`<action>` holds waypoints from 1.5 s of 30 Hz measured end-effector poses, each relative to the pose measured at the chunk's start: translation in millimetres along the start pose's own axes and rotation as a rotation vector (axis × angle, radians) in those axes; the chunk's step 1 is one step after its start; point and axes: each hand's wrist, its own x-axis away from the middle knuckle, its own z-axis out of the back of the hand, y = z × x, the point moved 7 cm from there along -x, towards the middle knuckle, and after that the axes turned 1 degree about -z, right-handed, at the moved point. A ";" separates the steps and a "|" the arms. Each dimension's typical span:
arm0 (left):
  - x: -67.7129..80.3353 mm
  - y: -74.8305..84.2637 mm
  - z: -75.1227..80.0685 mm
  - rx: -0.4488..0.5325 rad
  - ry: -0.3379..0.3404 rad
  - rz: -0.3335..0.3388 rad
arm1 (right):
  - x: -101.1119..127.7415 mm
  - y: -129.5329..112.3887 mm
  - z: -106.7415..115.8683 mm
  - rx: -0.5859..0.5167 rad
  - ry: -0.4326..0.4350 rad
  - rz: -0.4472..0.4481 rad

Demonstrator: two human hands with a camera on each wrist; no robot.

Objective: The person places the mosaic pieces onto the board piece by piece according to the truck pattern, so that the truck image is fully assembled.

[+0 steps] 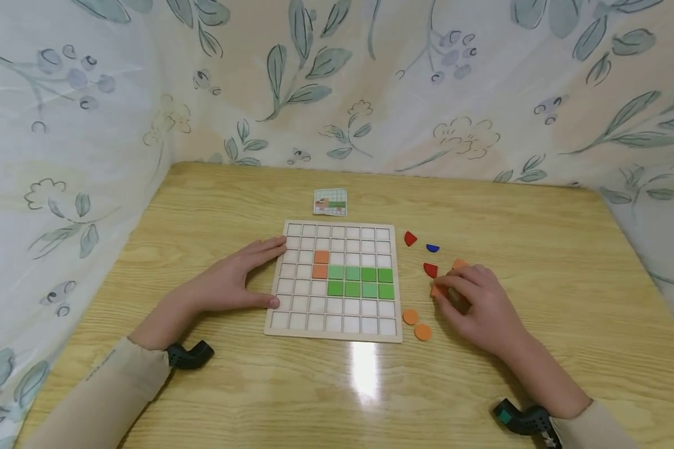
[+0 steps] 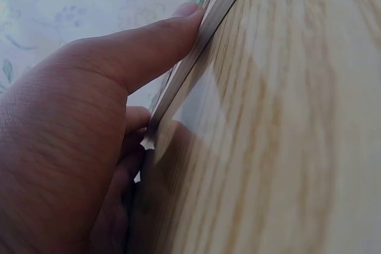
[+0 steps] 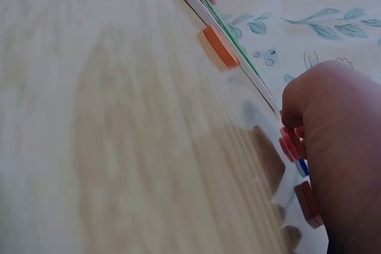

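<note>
A wooden grid board lies on the table with two orange square tiles and two rows of green tiles in it. My left hand rests at its left edge, thumb and fingers spread apart; in the left wrist view the thumb touches the board's side. To the right of the board, my right hand pinches an orange tile between thumb and fingertips, low over the table. Another orange piece shows just behind that hand, partly covered by it.
Two red quarter-round pieces and a blue half-round piece lie right of the board. Nearer me are two orange discs. A small picture card lies behind the board. Floral cloth hangs at the table's far side.
</note>
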 end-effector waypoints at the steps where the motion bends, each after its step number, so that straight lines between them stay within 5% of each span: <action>1: 0.0 0.2 0.4 0.002 0.004 -0.005 | -0.9 -0.8 -0.9 -0.006 -0.001 0.007; 45: 0.2 3.4 1.4 0.010 -0.004 0.024 | -43.2 -27.7 -40.1 -0.093 -0.049 0.091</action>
